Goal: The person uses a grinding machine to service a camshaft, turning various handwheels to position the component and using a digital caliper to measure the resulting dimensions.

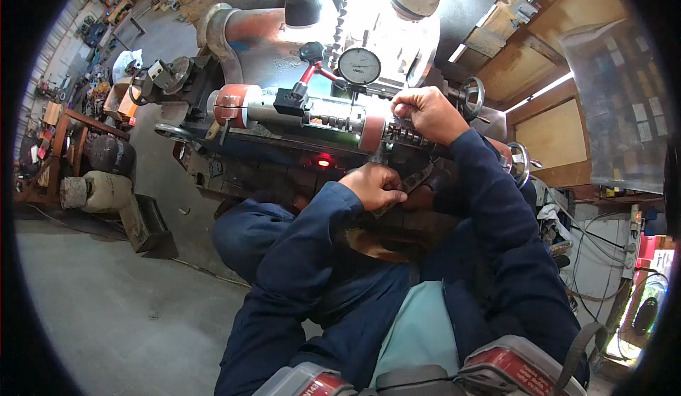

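A long metal machine shaft (268, 109) with reddish-brown collars runs across in front of me. A round dial indicator (359, 65) stands over it, held by a red jointed arm (308, 75) with a black knob, rising from a black base block (289, 102) on the shaft. A coil spring (330, 121) shows in a slot left of the middle collar (372, 134). My right hand (434, 115) is closed with curled fingers at the shaft, just right of that collar; what it grips is hidden. Below the collar, my left hand (374, 186) is closed, thumb against fingers, its contents hidden.
Handwheels (523, 165) stick out at the machine's right end, and another handwheel (172, 132) at its left. Bright lamps (309, 2) hang close above. A metal box (147, 224) and a gas cylinder (99, 190) stand on the floor at left. A small red light (323, 163) glows below the shaft.
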The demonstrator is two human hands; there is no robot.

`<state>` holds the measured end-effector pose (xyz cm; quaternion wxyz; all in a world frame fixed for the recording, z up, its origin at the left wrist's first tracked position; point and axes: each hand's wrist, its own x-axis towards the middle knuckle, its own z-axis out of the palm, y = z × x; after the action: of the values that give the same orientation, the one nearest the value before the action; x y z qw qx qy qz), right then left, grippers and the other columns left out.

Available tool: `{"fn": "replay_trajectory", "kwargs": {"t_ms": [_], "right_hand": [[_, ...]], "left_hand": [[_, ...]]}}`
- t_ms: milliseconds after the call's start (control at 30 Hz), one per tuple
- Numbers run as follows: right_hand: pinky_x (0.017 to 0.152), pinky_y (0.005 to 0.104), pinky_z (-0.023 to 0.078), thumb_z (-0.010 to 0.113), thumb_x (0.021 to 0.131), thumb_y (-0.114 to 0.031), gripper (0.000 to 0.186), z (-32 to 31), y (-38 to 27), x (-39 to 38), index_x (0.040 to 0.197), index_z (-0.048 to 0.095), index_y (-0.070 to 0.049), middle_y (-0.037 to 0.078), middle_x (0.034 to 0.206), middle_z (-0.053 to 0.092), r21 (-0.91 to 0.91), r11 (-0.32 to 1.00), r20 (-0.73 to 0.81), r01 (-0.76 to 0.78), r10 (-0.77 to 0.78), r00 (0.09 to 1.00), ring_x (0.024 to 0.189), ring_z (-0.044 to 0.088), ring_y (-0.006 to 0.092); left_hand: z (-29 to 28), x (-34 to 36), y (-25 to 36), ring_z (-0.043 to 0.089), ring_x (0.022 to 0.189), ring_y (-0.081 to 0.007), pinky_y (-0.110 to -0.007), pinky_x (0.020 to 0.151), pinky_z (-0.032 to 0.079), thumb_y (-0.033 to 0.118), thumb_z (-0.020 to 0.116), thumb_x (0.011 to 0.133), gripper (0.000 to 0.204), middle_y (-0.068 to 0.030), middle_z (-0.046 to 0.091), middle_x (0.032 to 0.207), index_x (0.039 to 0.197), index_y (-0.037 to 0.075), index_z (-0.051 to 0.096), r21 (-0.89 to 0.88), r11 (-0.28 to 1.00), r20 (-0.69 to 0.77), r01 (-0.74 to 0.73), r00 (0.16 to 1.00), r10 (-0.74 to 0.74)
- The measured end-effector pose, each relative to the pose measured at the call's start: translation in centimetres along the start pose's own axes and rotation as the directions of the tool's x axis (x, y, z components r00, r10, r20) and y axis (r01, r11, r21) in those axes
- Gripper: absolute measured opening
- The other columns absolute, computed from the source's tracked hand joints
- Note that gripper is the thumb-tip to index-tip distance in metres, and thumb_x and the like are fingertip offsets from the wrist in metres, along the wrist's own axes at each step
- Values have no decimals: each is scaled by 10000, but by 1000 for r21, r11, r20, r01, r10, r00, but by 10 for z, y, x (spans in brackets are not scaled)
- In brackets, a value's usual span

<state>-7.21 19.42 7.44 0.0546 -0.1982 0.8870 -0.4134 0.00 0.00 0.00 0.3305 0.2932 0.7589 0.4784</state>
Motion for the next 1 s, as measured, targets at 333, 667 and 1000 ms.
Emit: {"fn": "replay_trajectory", "kwargs": {"t_ms": [333, 667, 1000], "right_hand": [[773, 280, 492, 593, 899, -9, 104, -4, 14, 1, 960, 674, 16, 68, 844, 686, 114, 992, 48, -60, 55, 997, 793, 594, 115], [701, 209, 424, 698, 875, -111, 153, -69, -84, -121, 956, 629, -1, 13, 829, 576, -97, 995, -699, 20, -82, 711, 752, 497, 88], [831, 292, 507, 556, 1001, -98, 215, -137, 83, -254, 1150, 644, 31, 73, 1008, 693, -42, 886, -475, -462, 389, 789, 935, 635, 136]], "left_hand": [[-1, 1, 2, 649, 765, -179, -324, 701, 510, 258, 746, 863, 266, -108, 704, 832, 948, 9, 705, -65, 998, 42, -13, 999, 16], [-1, -2, -1, 615, 788, -127, -286, 742, 492, 230, 770, 856, 319, -44, 671, 852, 1052, 3, 662, -365, 929, 159, -56, 980, 121], [6, 5, 4, 642, 910, -193, -327, 842, 497, 256, 736, 871, 367, -90, 693, 975, 1123, 8, 638, -218, 973, 271, -78, 953, 137]]}}
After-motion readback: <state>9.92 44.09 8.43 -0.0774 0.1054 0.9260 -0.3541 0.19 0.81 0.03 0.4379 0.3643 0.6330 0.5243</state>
